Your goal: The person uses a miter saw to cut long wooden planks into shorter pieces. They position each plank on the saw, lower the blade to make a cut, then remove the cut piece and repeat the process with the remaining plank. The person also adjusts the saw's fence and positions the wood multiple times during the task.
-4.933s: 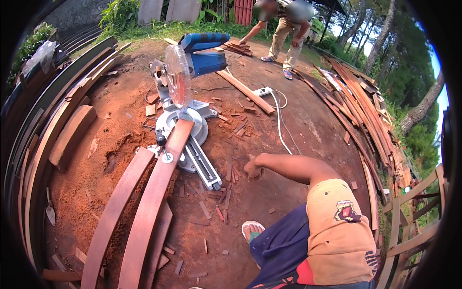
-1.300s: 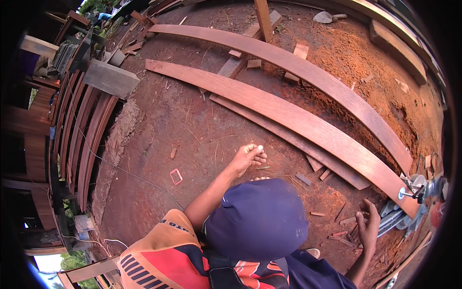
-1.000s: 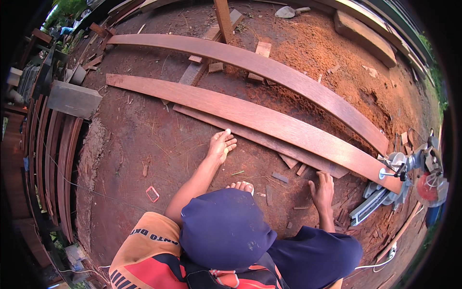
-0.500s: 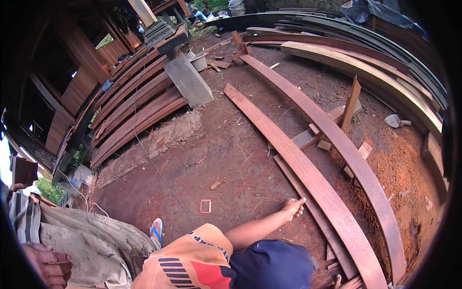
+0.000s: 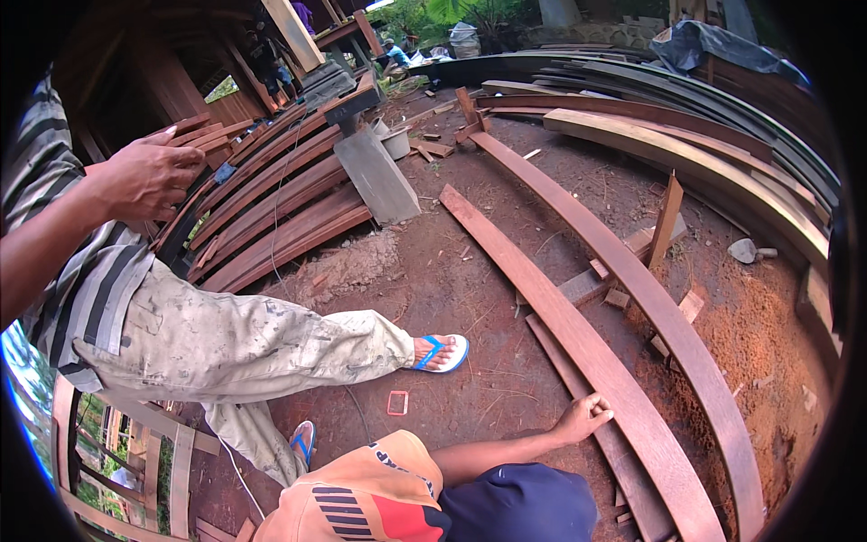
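My left hand [image 5: 582,417] is closed, thumb and fingers pinched together, at the near-left edge of a long reddish-brown plank [image 5: 578,339]. Whatever the fingertips hold, if anything, is too small to make out. The forearm comes from an orange sleeve [image 5: 397,461], above dark blue cloth [image 5: 519,501]. A narrower board [image 5: 623,470] lies under and alongside that plank. A second long plank [image 5: 623,262] runs roughly parallel, farther right. My right hand is out of view.
A co-worker in stained pale trousers [image 5: 262,348] stands close on my left, one hand [image 5: 153,176] raised. A small red frame-shaped object [image 5: 397,403] lies on the ground. A trowel [image 5: 750,251] rests beside orange-brown sand [image 5: 741,334]. Stacked boards [image 5: 298,221] lean near a concrete post [image 5: 384,176].
The co-worker has stepped rightward, a leg now crossing the left side, with a hand raised. My left hand has come closer to the plank. My right hand, on the boards earlier, has left the view.
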`<state>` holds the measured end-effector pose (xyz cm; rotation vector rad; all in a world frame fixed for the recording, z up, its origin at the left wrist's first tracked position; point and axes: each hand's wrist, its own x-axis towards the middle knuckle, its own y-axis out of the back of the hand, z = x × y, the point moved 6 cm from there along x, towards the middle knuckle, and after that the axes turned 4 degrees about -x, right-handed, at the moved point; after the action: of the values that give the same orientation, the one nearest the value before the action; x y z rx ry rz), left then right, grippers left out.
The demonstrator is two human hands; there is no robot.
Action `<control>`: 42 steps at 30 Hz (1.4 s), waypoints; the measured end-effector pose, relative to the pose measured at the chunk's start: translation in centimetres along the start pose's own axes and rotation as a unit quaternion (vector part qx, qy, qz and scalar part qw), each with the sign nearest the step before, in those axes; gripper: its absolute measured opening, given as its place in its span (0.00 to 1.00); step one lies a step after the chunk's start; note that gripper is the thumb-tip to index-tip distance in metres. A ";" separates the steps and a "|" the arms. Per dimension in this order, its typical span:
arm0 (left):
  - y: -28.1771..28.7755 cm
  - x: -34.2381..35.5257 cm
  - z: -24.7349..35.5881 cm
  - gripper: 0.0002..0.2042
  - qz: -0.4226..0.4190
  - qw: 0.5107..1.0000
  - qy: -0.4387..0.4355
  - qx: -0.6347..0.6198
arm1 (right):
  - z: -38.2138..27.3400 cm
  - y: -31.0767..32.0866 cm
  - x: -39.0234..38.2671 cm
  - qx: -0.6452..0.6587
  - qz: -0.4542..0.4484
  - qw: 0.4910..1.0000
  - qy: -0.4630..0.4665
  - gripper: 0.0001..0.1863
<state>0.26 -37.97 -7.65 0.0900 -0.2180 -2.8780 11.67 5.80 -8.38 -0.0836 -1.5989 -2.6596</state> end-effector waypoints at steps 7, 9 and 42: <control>-1.8 0.7 5.9 0.24 -0.122 0.948 -0.217 0.198 | -2.4 4.1 -6.8 0.218 -0.155 0.963 0.010 0.61; -2.4 1.3 6.1 0.31 -0.151 0.936 -0.234 0.215 | -4.8 0.1 -9.2 0.675 -0.400 0.621 -0.016 0.56; -2.3 14.6 1.8 0.30 -0.252 0.802 -0.240 0.485 | 4.5 5.2 -3.6 0.327 -0.100 0.936 -0.080 0.55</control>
<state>-14.57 -39.28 -6.82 -0.4726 -2.0023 -2.8383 15.69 7.30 -1.91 -0.1234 -2.5747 -2.1289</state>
